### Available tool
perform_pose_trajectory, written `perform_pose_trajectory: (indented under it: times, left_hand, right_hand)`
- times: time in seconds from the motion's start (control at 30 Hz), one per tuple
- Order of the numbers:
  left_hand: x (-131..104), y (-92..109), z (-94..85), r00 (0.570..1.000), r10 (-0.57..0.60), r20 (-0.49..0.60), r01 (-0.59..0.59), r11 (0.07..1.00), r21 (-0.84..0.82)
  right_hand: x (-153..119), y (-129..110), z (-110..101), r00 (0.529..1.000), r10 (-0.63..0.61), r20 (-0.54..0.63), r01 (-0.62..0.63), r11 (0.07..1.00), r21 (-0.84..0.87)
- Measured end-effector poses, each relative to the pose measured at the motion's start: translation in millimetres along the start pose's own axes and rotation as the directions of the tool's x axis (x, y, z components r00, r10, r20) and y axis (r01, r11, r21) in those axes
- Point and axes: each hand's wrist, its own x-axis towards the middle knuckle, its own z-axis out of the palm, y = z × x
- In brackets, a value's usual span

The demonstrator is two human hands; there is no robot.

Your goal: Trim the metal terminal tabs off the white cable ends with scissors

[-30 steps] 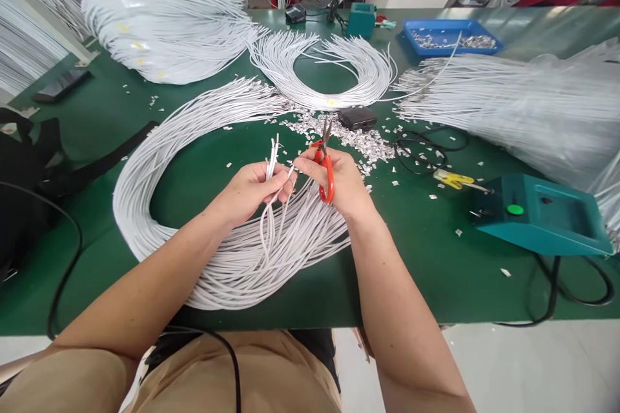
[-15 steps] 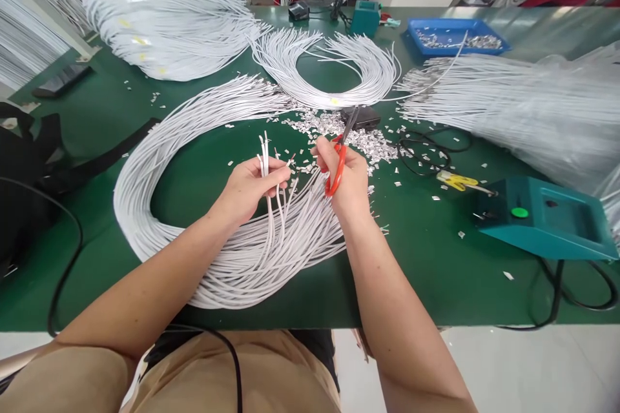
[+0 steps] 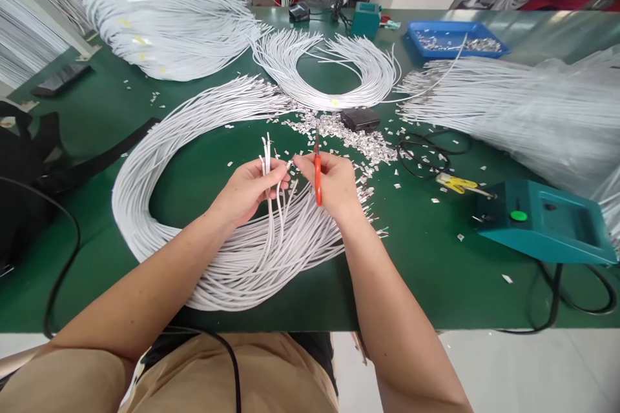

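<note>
My left hand (image 3: 252, 188) is closed around a few white cables (image 3: 266, 158), their cut ends standing up above the fingers. Between its thumb and forefinger a short cable end points right. My right hand (image 3: 334, 182) holds red-handled scissors (image 3: 318, 177), blades pointing away from me. Its thumb and forefinger meet at the cable end by the left fingertips. Under both hands lies a large looped bundle of white cables (image 3: 140, 181); the held cables run down into it. Small silvery-white scraps (image 3: 368, 142) are strewn just beyond my right hand.
A teal device (image 3: 547, 219) with a yellow-handled clip (image 3: 458, 182) stands at right. Further cable bundles (image 3: 165, 32) lie at the back and right. Beyond are a black box (image 3: 360, 119) and a blue tray (image 3: 455, 51) of scraps. A black bag (image 3: 29, 187) lies left; other people sit behind.
My right hand has moved left to the left fingertips, and its thumb and forefinger now meet the cable end. The scissors have swung with it, more upright. My left hand has barely shifted.
</note>
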Motion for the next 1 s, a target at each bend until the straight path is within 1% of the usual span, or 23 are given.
perform_pose_trajectory:
  times: [0.03,0.07,0.13,0.2,0.27,0.37,0.47,0.57,0.67,0.73,0.77,0.8,0.87,0.93,0.97,1.0]
  left_hand:
    - [1,0,-1.3,1.0,-0.005,0.009,0.005,1.0,-0.013]
    - [1,0,-2.5,1.0,-0.006,0.01,0.006,1.0,-0.022]
    - [2,-1,-4.8,1.0,-0.005,-0.004,0.005,1.0,-0.028]
    - [3,-1,-6.5,1.0,-0.01,-0.029,0.009,0.999,-0.037]
    - [4,-2,-7.4,0.998,-0.014,-0.058,0.011,0.999,-0.047]
    - [4,-2,-7.8,0.996,-0.017,-0.086,0.013,0.999,-0.046]
    - [4,-3,-8.1,0.995,-0.017,-0.097,0.013,0.999,-0.045]
    - [5,-4,-8.3,0.995,-0.02,-0.1,0.015,0.999,-0.047]
    - [5,-3,-8.4,0.993,-0.025,-0.111,0.021,0.999,-0.039]
    - [4,-3,-8.8,0.994,-0.017,-0.106,0.014,1.0,-0.023]
    - [3,-2,-9.2,0.995,-0.006,-0.095,0.005,1.0,-0.02]
    - [3,-2,-9.7,0.997,0.005,-0.078,-0.006,1.0,-0.022]
    - [2,-3,-10.8,0.999,0.022,-0.033,-0.023,0.999,-0.032]
    - [2,-3,-11.2,1.0,0.029,0.01,-0.029,0.999,-0.032]
    - [2,-4,-10.9,0.999,0.031,0.026,-0.031,0.999,-0.028]
    - [2,-4,-10.1,0.999,0.038,0.027,-0.038,0.999,-0.025]
  right_hand:
    - [0,2,-1,0.998,-0.058,-0.021,0.055,0.989,-0.135]
    - [0,4,-2,0.991,-0.132,-0.031,0.118,0.953,-0.279]
    - [-1,8,-4,0.963,-0.27,-0.005,0.226,0.817,-0.531]
    - [-1,13,-5,0.935,-0.351,0.055,0.291,0.668,-0.684]
    - [-1,18,-4,0.913,-0.393,0.107,0.329,0.557,-0.762]
    - [-1,24,-3,0.891,-0.428,0.154,0.358,0.453,-0.817]
    - [0,26,-1,0.889,-0.428,0.165,0.351,0.404,-0.845]
    - [0,25,0,0.897,-0.403,0.18,0.344,0.385,-0.856]
    - [-1,25,0,0.909,-0.377,0.18,0.334,0.397,-0.855]
    - [-1,23,-1,0.918,-0.357,0.172,0.327,0.438,-0.838]
    - [0,22,-1,0.924,-0.349,0.156,0.318,0.476,-0.82]
    - [0,20,-1,0.93,-0.344,0.127,0.304,0.53,-0.792]
    - [0,15,-1,0.939,-0.341,0.032,0.27,0.679,-0.682]
    - [0,9,-1,0.942,-0.328,-0.072,0.256,0.842,-0.475]
    - [-1,6,-1,0.944,-0.31,-0.109,0.255,0.901,-0.351]
    - [-1,3,-1,0.949,-0.286,-0.135,0.251,0.94,-0.229]
